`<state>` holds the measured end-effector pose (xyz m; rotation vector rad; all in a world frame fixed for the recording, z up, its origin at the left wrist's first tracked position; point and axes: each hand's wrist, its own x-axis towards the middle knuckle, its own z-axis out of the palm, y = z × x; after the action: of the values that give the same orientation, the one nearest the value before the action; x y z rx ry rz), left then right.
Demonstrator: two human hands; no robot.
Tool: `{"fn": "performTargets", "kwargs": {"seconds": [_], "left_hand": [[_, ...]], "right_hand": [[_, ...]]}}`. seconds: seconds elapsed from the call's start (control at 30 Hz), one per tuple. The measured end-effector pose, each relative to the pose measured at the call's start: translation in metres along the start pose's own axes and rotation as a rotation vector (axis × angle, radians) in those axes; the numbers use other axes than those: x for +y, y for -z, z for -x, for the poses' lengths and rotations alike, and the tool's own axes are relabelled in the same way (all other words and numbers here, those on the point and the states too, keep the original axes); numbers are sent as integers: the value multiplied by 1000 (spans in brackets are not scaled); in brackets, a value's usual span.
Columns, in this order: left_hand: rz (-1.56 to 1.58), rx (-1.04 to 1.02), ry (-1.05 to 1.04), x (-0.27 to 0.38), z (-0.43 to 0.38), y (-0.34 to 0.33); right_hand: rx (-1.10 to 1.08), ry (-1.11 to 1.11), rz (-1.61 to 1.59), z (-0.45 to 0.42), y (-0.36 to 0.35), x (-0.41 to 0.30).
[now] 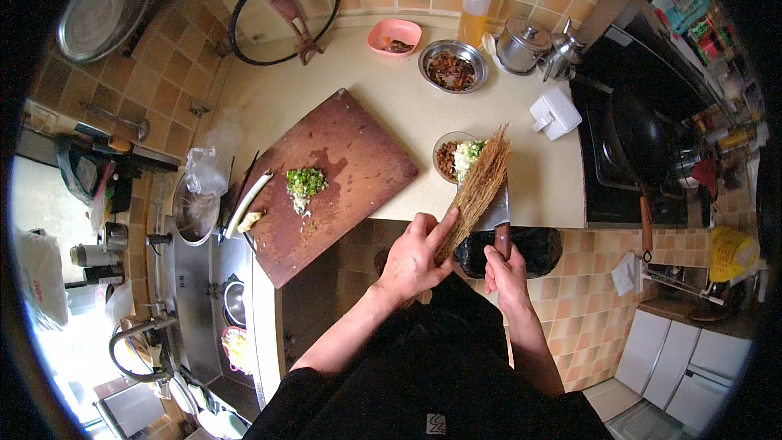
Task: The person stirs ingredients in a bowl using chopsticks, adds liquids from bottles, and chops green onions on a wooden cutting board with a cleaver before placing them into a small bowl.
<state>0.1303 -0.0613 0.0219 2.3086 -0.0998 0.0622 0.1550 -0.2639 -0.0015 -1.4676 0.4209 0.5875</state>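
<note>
In my left hand [418,256] is a straw whisk brush [479,186], its bristles lying over the blade of a cleaver [496,211]. My right hand [507,272] grips the cleaver's wooden handle. Blade and bristles reach the rim of a small bowl [437,162]. Brown pieces fill the bowl's left side, and chopped white and green scallion [469,156] lies at its right; how much of it rests on the blade is hidden. On the wooden cutting board [354,159] sits a pile of chopped scallion [305,186]. A scallion stalk [249,203] and a ginger piece [250,221] lie at its left edge.
Behind stand a steel bowl [453,67] of dark food, a pink dish [394,38], an oil bottle [475,12] and metal pots [523,46]. A white lidded box [555,113] is near the stove, which bears a wok [641,128]. The sink [195,305] lies left.
</note>
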Motion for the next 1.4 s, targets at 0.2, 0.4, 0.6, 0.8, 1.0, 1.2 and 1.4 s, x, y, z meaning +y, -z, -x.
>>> {"fn": "performTargets", "kwargs": {"seconds": [0.2,0.4,0.6,0.8,1.0,1.2,1.4], "left_hand": [[-183,-8,-22,-21,-17,-12],[-264,-7,-12,-39,-28,-16],[-246,-12,38,-38,-32,-12],[301,29,49,-35,2,20],[137,443,233,-60,104,46],[86,795,593,-93,181,31],[61,781,692,-112,185,29]], "right_hand": [[18,-21,35,0,-4,-4],[34,7,27,7,8,-7],[104,87,85,28,24,-18],[185,251,52,29,24,-15],[106,382,251,-7,10,7],[-71,861,985,-39,-69,-16],[-194,1137,1421,-108,-142,-42]]}}
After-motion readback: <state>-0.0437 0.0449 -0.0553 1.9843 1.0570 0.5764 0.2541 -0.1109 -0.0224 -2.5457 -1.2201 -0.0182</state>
